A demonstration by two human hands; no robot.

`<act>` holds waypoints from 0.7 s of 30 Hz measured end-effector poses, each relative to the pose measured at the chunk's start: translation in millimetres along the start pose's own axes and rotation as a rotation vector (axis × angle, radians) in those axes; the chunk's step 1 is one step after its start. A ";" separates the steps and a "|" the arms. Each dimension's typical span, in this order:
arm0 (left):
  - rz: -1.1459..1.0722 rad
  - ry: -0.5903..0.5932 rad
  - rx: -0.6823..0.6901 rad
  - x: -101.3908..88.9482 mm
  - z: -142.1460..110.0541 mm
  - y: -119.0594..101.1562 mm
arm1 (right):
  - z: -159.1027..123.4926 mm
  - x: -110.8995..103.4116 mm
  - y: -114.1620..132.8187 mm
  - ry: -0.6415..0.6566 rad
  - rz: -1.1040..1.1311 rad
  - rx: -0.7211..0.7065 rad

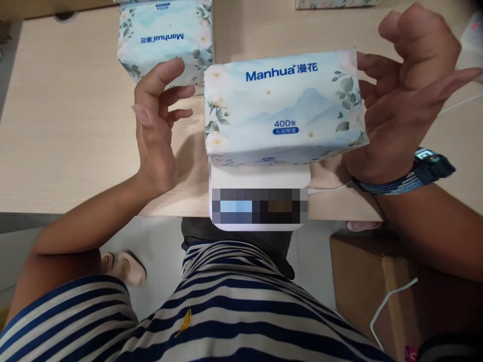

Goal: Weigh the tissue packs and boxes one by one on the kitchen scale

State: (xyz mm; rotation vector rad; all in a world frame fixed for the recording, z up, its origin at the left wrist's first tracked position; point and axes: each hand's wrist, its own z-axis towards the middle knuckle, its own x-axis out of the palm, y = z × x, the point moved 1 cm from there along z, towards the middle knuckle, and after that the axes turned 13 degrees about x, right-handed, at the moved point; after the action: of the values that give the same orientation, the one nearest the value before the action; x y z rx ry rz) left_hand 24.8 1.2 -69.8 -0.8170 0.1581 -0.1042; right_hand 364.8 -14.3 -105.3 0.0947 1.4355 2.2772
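Observation:
A pack of tissues in pale blue floral wrapping rests on a white device that looks like a digital scale, whose display panel is blurred out. To the left of the pack, my left hand is open, its fingers apart and a small gap between them and the wrapper. My right hand is beside the pack's right end with thumb and fingers spread. Some of its fingertips are hidden by the pack's edge, so contact there is unclear.
A second tissue pack lies at the back left of the wooden table. Part of another pack shows at the top edge. A white cable leaves the device's right side. Below stands a cardboard box.

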 end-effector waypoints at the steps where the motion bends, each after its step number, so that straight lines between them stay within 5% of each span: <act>1: -0.011 -0.001 0.016 0.0 -1.0 0.2 | -0.5 0.2 0.2 0.000 -0.013 0.015; 21: -0.031 0.001 0.054 -0.5 -5.0 -0.4 | -7.1 1.8 5.4 0.030 -0.050 0.037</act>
State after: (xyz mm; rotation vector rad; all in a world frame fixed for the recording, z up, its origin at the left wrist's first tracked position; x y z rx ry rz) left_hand 23.3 -2.5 -72.8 -0.7661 0.1429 -0.1372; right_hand 359.3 -21.5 -104.1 0.0353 1.4793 2.2215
